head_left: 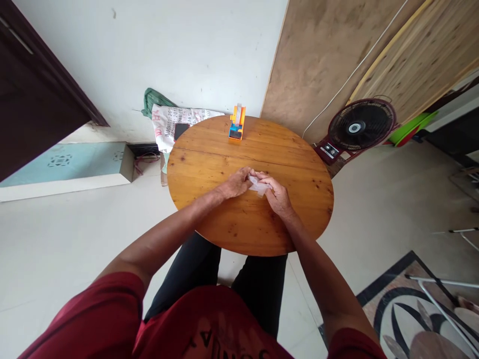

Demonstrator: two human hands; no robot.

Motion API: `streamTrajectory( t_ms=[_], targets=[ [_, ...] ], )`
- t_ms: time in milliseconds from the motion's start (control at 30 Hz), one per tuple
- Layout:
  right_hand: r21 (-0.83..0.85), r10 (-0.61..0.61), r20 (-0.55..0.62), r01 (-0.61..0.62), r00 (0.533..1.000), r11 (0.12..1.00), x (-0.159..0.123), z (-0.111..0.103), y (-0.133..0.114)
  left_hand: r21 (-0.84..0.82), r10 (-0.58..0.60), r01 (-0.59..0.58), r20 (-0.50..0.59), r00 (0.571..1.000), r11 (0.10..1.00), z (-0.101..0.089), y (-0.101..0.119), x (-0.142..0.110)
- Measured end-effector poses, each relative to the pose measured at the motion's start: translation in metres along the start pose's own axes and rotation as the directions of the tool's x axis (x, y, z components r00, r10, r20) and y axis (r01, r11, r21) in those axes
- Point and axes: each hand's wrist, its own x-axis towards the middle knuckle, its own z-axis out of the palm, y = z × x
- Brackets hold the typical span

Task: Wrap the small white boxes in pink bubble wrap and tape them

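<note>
Over the middle of the round wooden table (pixel 209 169), a crumpled, translucent whitish piece of thin plastic (pixel 259 186) is held between my two hands. My left hand (pixel 238 182) has its fingers closed on the left end of it. At the other end, my right hand (pixel 277 193) pinches it, with fingers along the upper edge and the thumb beneath. Parts of the plastic are hidden by my fingers, so its full shape does not show. An orange and blue tape dispenser (pixel 237 122) stands at the far edge of the table, apart from both hands.
A dark red fan (pixel 356 127) stands beyond the table on the right. Behind the table's left side lie a printed white sack (pixel 162 127) and a dark flat object (pixel 181 131). A white wall and wooden boards (pixel 310 55) rise behind. My legs are under the near edge.
</note>
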Motion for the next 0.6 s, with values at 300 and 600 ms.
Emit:
streamTrajectory(
  t_ms=[300, 600],
  targets=[
    [-0.130, -0.059, 0.012, 0.060, 0.998, 0.990, -0.002, 0.001, 0.002, 0.421, 0.314, -0.373, 0.205, 0.927, 0.827, -0.018, -0.006, -0.020],
    [-0.394, -0.162, 0.185, 0.224, 0.969, 0.891, -0.013, -0.011, 0.006, 0.468, 0.418, -0.507, 0.289, 0.862, 0.724, -0.026, -0.016, -0.013]
  ],
)
